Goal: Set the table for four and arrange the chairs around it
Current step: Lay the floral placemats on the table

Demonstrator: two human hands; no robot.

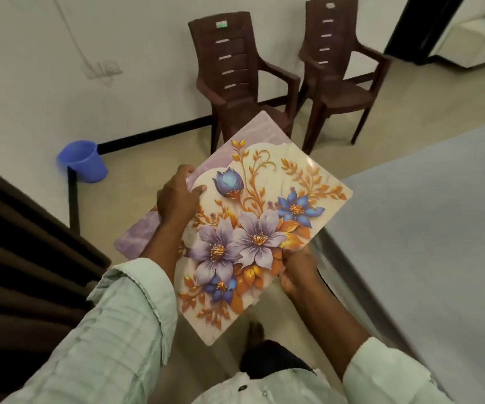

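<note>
Glossy rectangular floral placemats (pixel 260 228), purple and blue blooms, orange leaves, stacked, tilted; left hand (pixel 177 196) grips left edge, right hand (pixel 296 271) pinches lower corner.

The worktop (pixel 427 228) fills the right side. Left of the worktop, over the floor, two placemats (pixel 253 228) are held stacked, the upper one shifted right off the lower. The left hand (pixel 177 196) grips their far-left edge; the right hand (pixel 296 272) grips the near edge, just beside the worktop. Beyond the worktop's far-left corner two chairs (pixel 279 77) stand side by side against the wall. A bucket (pixel 85 160) sits far left of the worktop, by the wall.
</note>
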